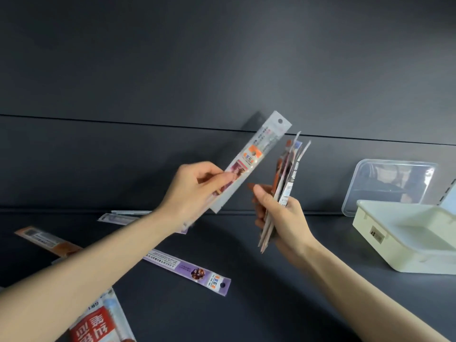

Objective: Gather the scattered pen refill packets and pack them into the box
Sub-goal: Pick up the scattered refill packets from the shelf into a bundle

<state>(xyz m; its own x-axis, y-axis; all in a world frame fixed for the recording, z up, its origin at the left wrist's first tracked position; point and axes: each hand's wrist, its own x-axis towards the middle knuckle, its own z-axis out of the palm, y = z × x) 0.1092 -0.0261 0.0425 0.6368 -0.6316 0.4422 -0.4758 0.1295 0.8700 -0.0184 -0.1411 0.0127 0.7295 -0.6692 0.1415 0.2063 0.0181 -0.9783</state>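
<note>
clear lid (394, 178) behind cream box (394, 257)

Two hands are in view: the left hand (195, 191) holds one refill packet (254, 159), and the right hand (283, 218) holds a bundle (286, 178) of perhaps five, seen edge-on and hard to count. Four more lie in the lower left of the frame: one orange packet (47, 240), one purple packet (187, 272), one red packet (96, 322) and one pale packet (116, 218). At the right edge are one white box (365, 225) and one clear lid (394, 183).
</note>
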